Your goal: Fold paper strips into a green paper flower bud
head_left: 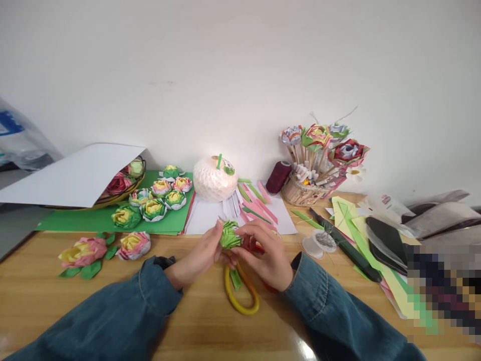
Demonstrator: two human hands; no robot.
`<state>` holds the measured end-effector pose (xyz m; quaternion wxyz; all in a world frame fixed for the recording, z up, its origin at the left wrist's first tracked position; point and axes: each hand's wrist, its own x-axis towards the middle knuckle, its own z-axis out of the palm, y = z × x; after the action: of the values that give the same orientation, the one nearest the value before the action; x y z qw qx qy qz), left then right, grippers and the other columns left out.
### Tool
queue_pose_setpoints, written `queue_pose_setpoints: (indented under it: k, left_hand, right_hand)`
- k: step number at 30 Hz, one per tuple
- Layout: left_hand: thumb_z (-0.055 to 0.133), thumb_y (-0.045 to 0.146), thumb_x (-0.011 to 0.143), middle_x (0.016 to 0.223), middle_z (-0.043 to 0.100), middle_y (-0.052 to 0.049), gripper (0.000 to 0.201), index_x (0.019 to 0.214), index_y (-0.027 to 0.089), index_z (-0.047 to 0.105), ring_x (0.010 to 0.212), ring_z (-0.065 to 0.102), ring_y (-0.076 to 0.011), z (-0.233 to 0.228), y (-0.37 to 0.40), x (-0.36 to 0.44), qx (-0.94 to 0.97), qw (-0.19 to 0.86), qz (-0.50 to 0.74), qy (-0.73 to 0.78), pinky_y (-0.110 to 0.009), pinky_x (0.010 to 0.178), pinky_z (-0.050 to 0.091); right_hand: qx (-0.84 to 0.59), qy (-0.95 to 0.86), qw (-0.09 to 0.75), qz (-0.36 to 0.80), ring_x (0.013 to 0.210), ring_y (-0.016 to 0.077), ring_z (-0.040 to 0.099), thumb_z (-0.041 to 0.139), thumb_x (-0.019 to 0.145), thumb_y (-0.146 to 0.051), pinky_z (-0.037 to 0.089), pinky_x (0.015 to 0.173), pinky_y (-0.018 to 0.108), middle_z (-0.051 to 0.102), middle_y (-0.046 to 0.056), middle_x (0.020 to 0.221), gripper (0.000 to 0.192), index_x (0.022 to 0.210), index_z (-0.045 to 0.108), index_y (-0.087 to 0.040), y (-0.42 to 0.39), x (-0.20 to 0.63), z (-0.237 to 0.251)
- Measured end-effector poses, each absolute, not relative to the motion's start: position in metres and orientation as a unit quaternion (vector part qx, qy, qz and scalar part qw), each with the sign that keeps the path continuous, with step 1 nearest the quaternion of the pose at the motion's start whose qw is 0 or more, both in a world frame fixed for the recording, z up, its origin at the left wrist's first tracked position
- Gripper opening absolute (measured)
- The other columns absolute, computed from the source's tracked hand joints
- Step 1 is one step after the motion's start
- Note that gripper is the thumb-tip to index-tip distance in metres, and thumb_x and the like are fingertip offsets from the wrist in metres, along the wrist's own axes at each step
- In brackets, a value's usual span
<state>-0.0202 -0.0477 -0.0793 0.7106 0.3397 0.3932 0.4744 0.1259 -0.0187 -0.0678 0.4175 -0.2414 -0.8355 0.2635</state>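
Between both hands, over the middle of the table, is a green folded-paper flower (pixel 230 235). My left hand (pixel 205 250) closes on it from the left, thumb raised along its side. From the right, my right hand (pixel 265 253) pinches its edge with thumb and fingertips. A green paper strip (pixel 235 279) hangs below the fingers. Under the hands lies a yellow loop (pixel 243 308) that looks like a scissors handle; red parts show behind my right hand, and the rest is hidden. Left of my left hand sit a pink-and-yellow paper flower (pixel 130 245) and a larger one (pixel 84 252) with green leaves.
Several paper flowers (pixel 154 209) stand on green sheets (pixel 75 220). Pink and green strips (pixel 259 203) lie behind my hands near a white foam-netted ball (pixel 214 180). Rightward are a maroon thread cone (pixel 278 178), a flower basket (pixel 306 193), a wire spool (pixel 318 243) and a dark cutter (pixel 349 253).
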Motion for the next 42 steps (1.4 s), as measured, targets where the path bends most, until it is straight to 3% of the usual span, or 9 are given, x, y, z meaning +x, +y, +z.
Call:
queue_pose_setpoints:
  k: [7, 14, 24, 33, 42]
  left_hand:
    - [0.045, 0.063, 0.068, 0.068, 0.058, -0.003, 0.053, 0.085, 0.013, 0.052, 0.055, 0.055, -0.0126, -0.081, -0.047, -0.018, 0.335, 0.679, 0.498, 0.423, -0.023, 0.047, 0.045]
    - [0.014, 0.056, 0.083, 0.074, 0.058, -0.006, 0.058, 0.096, 0.015, 0.053, 0.063, 0.056, -0.0135, -0.075, -0.044, -0.024, 0.291, 0.771, 0.475, 0.308, -0.023, 0.050, 0.047]
    - [0.029, 0.044, 0.086, 0.083, 0.057, -0.007, 0.040, 0.094, 0.014, 0.055, 0.060, 0.055, -0.0112, -0.077, -0.042, -0.029, 0.287, 0.797, 0.441, 0.296, -0.021, 0.051, 0.047]
    - [0.034, 0.042, 0.085, 0.070, 0.058, -0.004, 0.036, 0.089, 0.014, 0.055, 0.053, 0.057, -0.0104, -0.074, -0.043, -0.030, 0.270, 0.801, 0.432, 0.313, -0.019, 0.048, 0.046]
    - [0.029, 0.046, 0.085, 0.082, 0.062, -0.008, 0.043, 0.095, 0.014, 0.056, 0.049, 0.057, -0.0092, -0.073, -0.043, -0.029, 0.270, 0.816, 0.412, 0.304, -0.019, 0.045, 0.045]
  right_hand:
    - [-0.259, -0.843, 0.405, 0.241, 0.063, 0.0109, 0.051, 0.061, 0.075, -0.016, 0.044, 0.054, 0.022, 0.053, 0.002, 0.076, 0.017, 0.090, 0.054, -0.019, -0.021, 0.121, -0.071]
    - [-0.304, -0.812, 0.431, 0.250, 0.063, 0.0114, 0.052, 0.059, 0.076, -0.016, 0.044, 0.054, 0.024, 0.056, 0.002, 0.078, 0.015, 0.091, 0.057, -0.019, -0.016, 0.123, -0.073]
    - [-0.360, -0.778, 0.404, 0.319, 0.068, 0.0133, 0.055, 0.054, 0.081, -0.024, 0.044, 0.057, 0.025, 0.060, 0.004, 0.080, 0.013, 0.088, 0.062, -0.018, -0.003, 0.127, -0.075]
    - [-0.368, -0.769, 0.381, 0.358, 0.072, 0.0149, 0.057, 0.051, 0.082, -0.026, 0.045, 0.062, 0.026, 0.063, 0.005, 0.081, 0.017, 0.089, 0.065, -0.017, -0.002, 0.126, -0.077]
    - [-0.356, -0.762, 0.380, 0.384, 0.072, 0.0148, 0.058, 0.049, 0.083, -0.027, 0.047, 0.063, 0.027, 0.064, 0.004, 0.082, 0.018, 0.089, 0.064, -0.018, -0.003, 0.126, -0.078]
